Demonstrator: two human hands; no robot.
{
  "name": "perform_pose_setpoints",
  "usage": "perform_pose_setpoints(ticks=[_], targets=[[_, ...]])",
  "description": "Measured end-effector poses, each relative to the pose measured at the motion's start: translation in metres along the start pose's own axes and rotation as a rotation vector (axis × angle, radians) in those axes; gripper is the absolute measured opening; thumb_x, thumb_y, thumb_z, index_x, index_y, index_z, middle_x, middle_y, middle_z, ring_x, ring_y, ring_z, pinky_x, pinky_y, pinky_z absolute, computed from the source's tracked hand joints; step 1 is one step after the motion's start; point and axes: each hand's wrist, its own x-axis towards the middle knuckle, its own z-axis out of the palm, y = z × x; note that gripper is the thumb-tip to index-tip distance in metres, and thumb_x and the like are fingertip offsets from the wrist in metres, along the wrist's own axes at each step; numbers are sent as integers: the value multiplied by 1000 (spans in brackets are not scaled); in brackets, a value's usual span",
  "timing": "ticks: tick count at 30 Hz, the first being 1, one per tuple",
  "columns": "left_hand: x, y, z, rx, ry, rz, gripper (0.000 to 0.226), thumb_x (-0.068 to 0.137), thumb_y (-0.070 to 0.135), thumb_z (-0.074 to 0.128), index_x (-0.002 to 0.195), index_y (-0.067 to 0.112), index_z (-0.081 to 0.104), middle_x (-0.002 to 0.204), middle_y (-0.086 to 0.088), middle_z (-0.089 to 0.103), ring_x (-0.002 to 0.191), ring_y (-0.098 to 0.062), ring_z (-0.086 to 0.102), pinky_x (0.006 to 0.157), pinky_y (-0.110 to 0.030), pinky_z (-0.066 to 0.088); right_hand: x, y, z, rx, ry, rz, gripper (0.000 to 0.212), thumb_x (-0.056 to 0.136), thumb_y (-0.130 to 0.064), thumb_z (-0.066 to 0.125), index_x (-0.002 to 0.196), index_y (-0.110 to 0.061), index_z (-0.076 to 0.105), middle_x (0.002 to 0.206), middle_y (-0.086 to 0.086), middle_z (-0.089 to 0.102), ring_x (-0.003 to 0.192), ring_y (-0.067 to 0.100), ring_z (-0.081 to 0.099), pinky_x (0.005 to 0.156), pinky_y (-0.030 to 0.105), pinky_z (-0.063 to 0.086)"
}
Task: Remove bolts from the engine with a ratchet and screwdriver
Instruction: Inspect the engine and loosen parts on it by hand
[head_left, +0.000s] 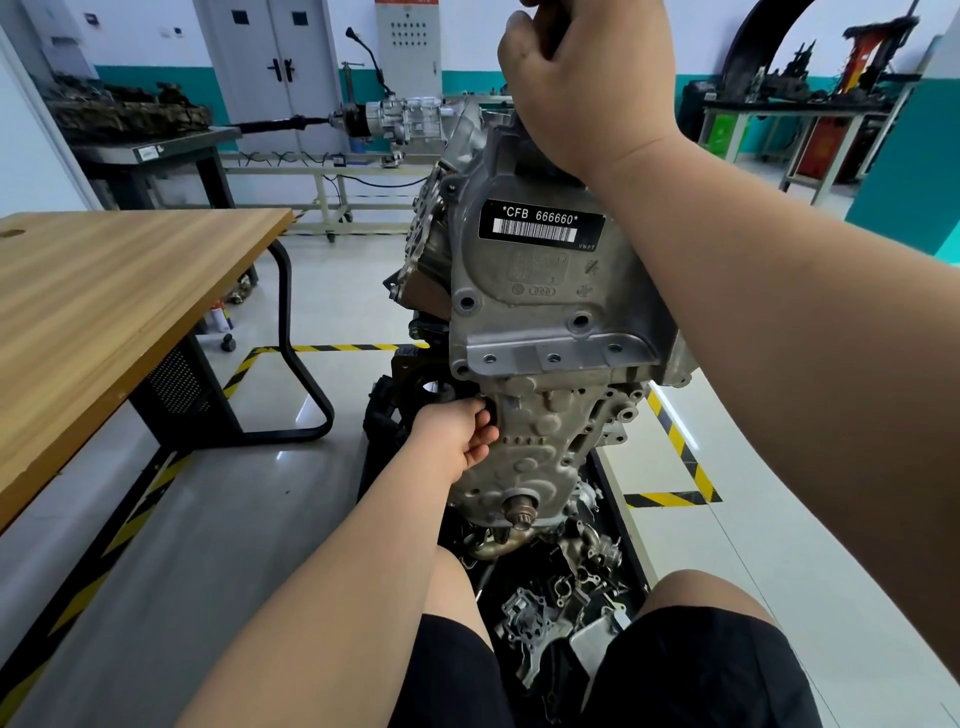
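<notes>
A grey cast engine (540, 332) stands on end in front of me, with a black barcode label (540, 227) facing up. My left hand (460, 434) reaches to the left edge of the lower cover, fingers curled against the metal; what they pinch is hidden. My right hand (587, 78) is raised over the top of the engine, fingers closed around something I cannot make out. No ratchet or screwdriver shows. A splined shaft end (519, 506) sticks out low on the cover.
A wooden table (104, 312) with a black frame stands to the left. Loose metal parts (566, 597) lie in a black tray between my knees. Yellow-black floor tape (680, 447) borders the engine stand. Benches with machinery line the back wall.
</notes>
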Motion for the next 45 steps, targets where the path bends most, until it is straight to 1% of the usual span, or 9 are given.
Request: perform_pose_setpoints(ticks=[5, 10, 13, 16, 22, 28, 34, 39, 45], targets=[[1, -4, 1, -34, 8, -3, 18, 92, 24, 64, 77, 17, 57, 58, 6, 57, 54, -8, 59, 50, -24, 45, -1, -2, -1, 29, -15, 13, 20, 89, -39, 38, 95, -29, 55, 59, -18, 32, 70, 9, 41, 64, 16, 24], [0, -10, 0, 29, 12, 20, 24, 94, 38, 60, 82, 17, 59, 51, 8, 59, 44, -8, 60, 51, -22, 46, -2, -5, 1, 40, -4, -7, 38, 87, -40, 38, 110, -20, 61, 79, -12, 50, 77, 7, 48, 69, 21, 32], [-3, -1, 2, 84, 31, 53, 20, 98, 31, 53, 85, 17, 57, 46, 8, 59, 38, -6, 59, 48, -20, 44, -4, -7, 1, 39, 8, -32, 39, 86, -40, 39, 110, -20, 61, 79, -14, 50, 83, 11, 57, 72, 22, 36], [-6, 5, 1, 81, 4, 19, 19, 101, 26, 44, 88, 19, 56, 42, 9, 58, 38, -7, 59, 51, -23, 43, -5, -6, 1, 69, 19, -48, 37, 85, -38, 40, 109, -18, 61, 77, -12, 52, 79, 11, 55, 68, 22, 33], [-5, 7, -4, 10, 20, -18, 18, 100, 22, 49, 83, 20, 55, 64, 6, 58, 56, -11, 59, 54, -26, 43, -5, -5, 1, 68, 15, -61, 37, 86, -35, 41, 111, -16, 60, 75, -11, 52, 72, 8, 46, 67, 26, 37], [-7, 12, -4, -166, 109, 50, 19, 95, 24, 56, 79, 14, 56, 64, 2, 59, 45, -12, 57, 51, -24, 46, -6, -6, 0, 86, 14, -94, 34, 84, -31, 43, 107, -11, 57, 73, -9, 54, 66, 14, 48, 60, 26, 30], [-13, 0, 6, 115, 68, 25, 16, 99, 23, 48, 90, 12, 56, 64, -3, 54, 44, -15, 49, 46, -22, 38, -7, -6, -1, 119, 24, -89, 27, 85, -29, 49, 104, -12, 58, 70, -10, 53, 64, 16, 46, 60, 26, 29], [-13, 8, 8, 198, 112, 91, 24, 96, 13, 50, 72, 13, 52, 59, 1, 53, 37, -9, 47, 45, -20, 34, -7, -8, -2, 96, 8, -99, 28, 85, -30, 47, 104, -12, 57, 71, -9, 53, 64, 16, 46, 60, 26, 28], [-12, 7, 1, -93, 49, -54, 21, 94, 21, 57, 75, 16, 55, 65, 4, 53, 56, -11, 52, 58, -26, 44, -7, -6, -1, 92, 7, -104, 28, 86, -30, 49, 105, -12, 57, 71, -10, 53, 65, 15, 46, 60, 25, 29]])
